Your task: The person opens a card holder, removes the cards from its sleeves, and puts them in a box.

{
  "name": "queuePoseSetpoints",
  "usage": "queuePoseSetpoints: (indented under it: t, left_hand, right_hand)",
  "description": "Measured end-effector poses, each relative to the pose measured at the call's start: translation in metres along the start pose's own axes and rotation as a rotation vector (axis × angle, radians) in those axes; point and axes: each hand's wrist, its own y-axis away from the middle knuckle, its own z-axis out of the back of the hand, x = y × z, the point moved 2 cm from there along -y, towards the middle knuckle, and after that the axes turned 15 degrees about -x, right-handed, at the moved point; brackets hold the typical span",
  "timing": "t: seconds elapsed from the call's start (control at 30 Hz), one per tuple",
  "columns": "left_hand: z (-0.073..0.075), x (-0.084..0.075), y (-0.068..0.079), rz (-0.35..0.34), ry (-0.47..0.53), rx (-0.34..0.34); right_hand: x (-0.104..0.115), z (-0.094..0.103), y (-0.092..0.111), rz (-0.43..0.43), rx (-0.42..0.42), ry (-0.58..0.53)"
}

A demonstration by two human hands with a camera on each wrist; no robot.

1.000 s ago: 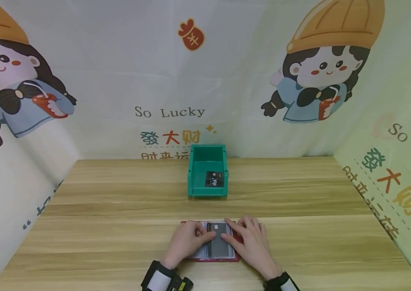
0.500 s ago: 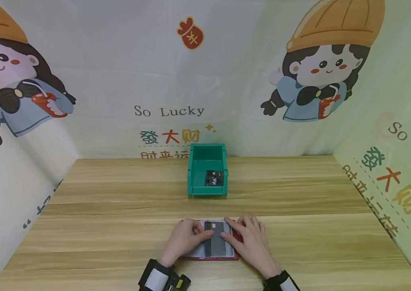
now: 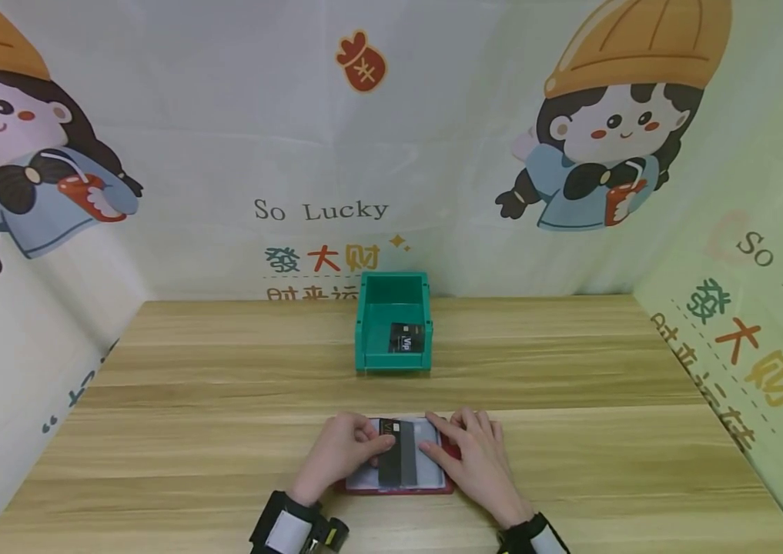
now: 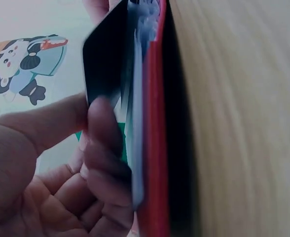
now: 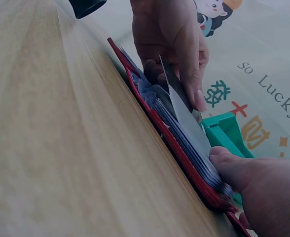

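Note:
My left hand (image 3: 339, 455) pinches the edge of a black card (image 3: 388, 462) between thumb and fingers. The card lies across the opened red card holder (image 3: 429, 491); its left part looks bare black, while its right part shows grey under a clear sleeve (image 3: 427, 465). In the left wrist view the card (image 4: 105, 54) tilts up off the pages. My right hand (image 3: 477, 462) rests at the holder's right side, its thumb pressing the sleeve page and its index finger along the far edge. From the right wrist, the red cover (image 5: 184, 165) and stacked plastic sleeves show edge-on.
Behind the card holder stands a green bin (image 3: 393, 362) with a black card marked VIP (image 3: 406, 338) lying in it. The wooden table (image 3: 225, 385) meets printed cloth walls (image 3: 460, 154) at the back and sides. Each wrist wears a black strap (image 3: 287, 527).
My left hand has moved left, drawing the card with it, so more of the card now lies outside the sleeve. The right hand has stayed almost in place.

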Motion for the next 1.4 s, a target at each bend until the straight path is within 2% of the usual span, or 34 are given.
queuePoseSetpoints:
  t: [0.13,0.33,0.67,0.97,1.23,1.4]
  left_hand:
    - [0.005,0.000,0.002,0.035,0.039,-0.004]
    - [0.016,0.002,0.003,0.125,0.071,0.010]
    - [0.033,0.002,-0.005,0.163,0.065,-0.033]
    - [0.045,-0.014,-0.023,0.066,0.076,-0.080]
    - [0.044,-0.032,-0.045,-0.023,0.065,-0.150]
    - [0.043,-0.043,-0.058,-0.025,0.066,-0.179]
  right_hand:
    - [0.000,0.001,0.000,-0.009,0.001,-0.003]
    - [0.000,0.001,-0.001,-0.015,0.005,-0.003]
    - [0.000,0.000,-0.002,-0.004,-0.003,-0.003]
    - [0.000,0.000,-0.001,-0.014,-0.004,-0.005]
    - [-0.001,-0.001,0.000,-0.016,-0.001,-0.002]
    - [-0.001,-0.001,-0.001,-0.017,-0.001,-0.002]
